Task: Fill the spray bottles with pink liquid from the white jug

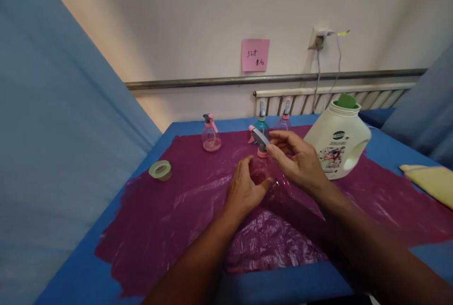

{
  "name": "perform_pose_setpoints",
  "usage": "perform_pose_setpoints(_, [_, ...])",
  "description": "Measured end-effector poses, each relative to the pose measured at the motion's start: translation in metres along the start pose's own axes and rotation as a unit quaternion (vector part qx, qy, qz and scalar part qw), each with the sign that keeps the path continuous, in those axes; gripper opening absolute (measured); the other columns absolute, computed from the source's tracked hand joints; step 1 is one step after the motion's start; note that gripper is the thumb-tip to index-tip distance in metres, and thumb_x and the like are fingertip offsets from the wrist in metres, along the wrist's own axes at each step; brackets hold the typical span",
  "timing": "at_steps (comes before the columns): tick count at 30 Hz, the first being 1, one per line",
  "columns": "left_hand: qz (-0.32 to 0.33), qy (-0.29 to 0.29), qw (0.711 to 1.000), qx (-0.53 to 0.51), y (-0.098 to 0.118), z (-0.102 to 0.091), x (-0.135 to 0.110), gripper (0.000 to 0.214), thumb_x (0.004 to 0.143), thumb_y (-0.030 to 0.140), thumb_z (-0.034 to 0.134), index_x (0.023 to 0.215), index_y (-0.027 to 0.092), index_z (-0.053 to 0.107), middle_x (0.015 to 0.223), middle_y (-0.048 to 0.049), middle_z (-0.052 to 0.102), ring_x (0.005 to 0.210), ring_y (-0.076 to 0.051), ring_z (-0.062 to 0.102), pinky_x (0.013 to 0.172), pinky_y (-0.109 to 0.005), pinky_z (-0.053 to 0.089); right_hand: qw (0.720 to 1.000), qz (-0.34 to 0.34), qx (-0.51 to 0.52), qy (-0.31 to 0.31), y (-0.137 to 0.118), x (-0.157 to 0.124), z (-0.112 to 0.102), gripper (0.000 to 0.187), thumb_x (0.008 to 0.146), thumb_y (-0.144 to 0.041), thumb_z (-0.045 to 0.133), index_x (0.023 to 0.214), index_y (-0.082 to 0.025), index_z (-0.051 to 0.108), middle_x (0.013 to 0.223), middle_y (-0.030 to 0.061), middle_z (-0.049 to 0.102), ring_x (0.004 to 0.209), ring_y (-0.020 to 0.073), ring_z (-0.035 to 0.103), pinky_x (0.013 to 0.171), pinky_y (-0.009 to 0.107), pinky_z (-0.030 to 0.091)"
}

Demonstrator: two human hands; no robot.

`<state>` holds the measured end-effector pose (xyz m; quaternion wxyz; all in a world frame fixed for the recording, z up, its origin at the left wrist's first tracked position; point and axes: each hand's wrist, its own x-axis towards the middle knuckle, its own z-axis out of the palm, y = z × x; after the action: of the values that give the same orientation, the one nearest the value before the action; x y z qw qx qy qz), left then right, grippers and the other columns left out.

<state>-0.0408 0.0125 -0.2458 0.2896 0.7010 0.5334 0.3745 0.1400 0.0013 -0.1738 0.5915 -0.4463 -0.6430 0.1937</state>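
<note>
Near-edge purple sheet (pixel 159 229) bears the spray bottle (pixel 259 169) mid-table, L hand (pixel 244 189) wrapped round its body, R hand (pixel 297 159) pinching the trigger head (pixel 261 139) at its neck (white jug (pixel 336 147) just right), so head-fitting step, I'd judge; calls for steady hold, straight twist.

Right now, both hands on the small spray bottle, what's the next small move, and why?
Probably a small twist of the spray head by the right hand while the left hand steadies the clear bottle: the right pinches the head, the left wraps the body. Tightening or loosening, I cannot tell.
</note>
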Motion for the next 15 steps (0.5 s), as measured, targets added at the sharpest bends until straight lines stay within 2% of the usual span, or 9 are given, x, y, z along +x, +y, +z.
perform_pose_setpoints(3, [0.016, -0.022, 0.999, -0.026, 0.002, 0.001, -0.004, 0.079, 0.086, 0.040, 0.095, 0.152, 0.026, 0.056, 0.154, -0.0140, 0.070, 0.142, -0.036, 0.069, 0.121, -0.057, 0.055, 1.000, 0.008, 0.004, 0.008, 0.019, -0.012, 0.003, 0.048, 0.097, -0.044, 0.085, 0.138, -0.023, 0.072, 0.126, 0.0099, 0.081, 0.109, 0.0254, 0.080, 0.096, 0.044, 0.064])
perform_pose_setpoints(5, [0.031, -0.033, 0.998, -0.034, 0.004, 0.001, -0.007, 0.076, 0.087, 0.039, 0.094, 0.151, 0.027, 0.057, 0.152, -0.0124, 0.071, 0.141, -0.035, 0.069, 0.120, -0.055, 0.056, 0.999, 0.033, 0.007, -0.001, 0.030, -0.020, 0.005, 0.045, 0.093, -0.042, 0.089, 0.131, -0.025, 0.073, 0.124, 0.0081, 0.081, 0.112, 0.0263, 0.078, 0.103, 0.046, 0.061])
perform_pose_setpoints(8, [0.032, -0.045, 0.998, -0.027, 0.008, 0.002, -0.011, 0.077, 0.084, 0.033, 0.094, 0.151, 0.027, 0.056, 0.151, -0.0116, 0.072, 0.141, -0.035, 0.069, 0.121, -0.056, 0.055, 0.996, 0.085, 0.031, 0.007, 0.041, -0.028, 0.009, 0.037, 0.091, -0.044, 0.090, 0.118, -0.026, 0.072, 0.112, 0.0042, 0.081, 0.104, 0.0244, 0.076, 0.100, 0.044, 0.061])
perform_pose_setpoints(11, [0.016, -0.058, 0.998, -0.022, 0.010, 0.003, -0.012, 0.078, 0.083, 0.031, 0.093, 0.152, 0.027, 0.056, 0.152, -0.0130, 0.071, 0.142, -0.038, 0.069, 0.122, -0.060, 0.054, 0.994, 0.101, 0.030, 0.023, 0.042, -0.030, 0.010, 0.034, 0.090, -0.046, 0.091, 0.110, -0.026, 0.073, 0.107, 0.0031, 0.080, 0.100, 0.0236, 0.074, 0.098, 0.043, 0.060])
perform_pose_setpoints(13, [0.012, -0.061, 0.998, -0.020, 0.009, 0.003, -0.012, 0.080, 0.083, 0.032, 0.092, 0.154, 0.027, 0.055, 0.156, -0.0142, 0.069, 0.145, -0.039, 0.067, 0.123, -0.062, 0.053, 0.995, 0.091, 0.018, 0.017, 0.039, -0.030, 0.009, 0.028, 0.094, -0.044, 0.086, 0.112, -0.025, 0.075, 0.107, 0.0037, 0.081, 0.100, 0.0238, 0.074, 0.099, 0.042, 0.060])
perform_pose_setpoints(15, [0.015, -0.062, 0.998, -0.018, 0.008, 0.003, -0.011, 0.082, 0.084, 0.034, 0.091, 0.156, 0.026, 0.053, 0.160, -0.0153, 0.067, 0.149, -0.040, 0.065, 0.126, -0.064, 0.051, 0.997, 0.073, 0.016, -0.006, 0.036, -0.031, 0.008, 0.026, 0.101, -0.042, 0.078, 0.121, -0.026, 0.077, 0.115, 0.0054, 0.083, 0.108, 0.0251, 0.076, 0.104, 0.043, 0.060])
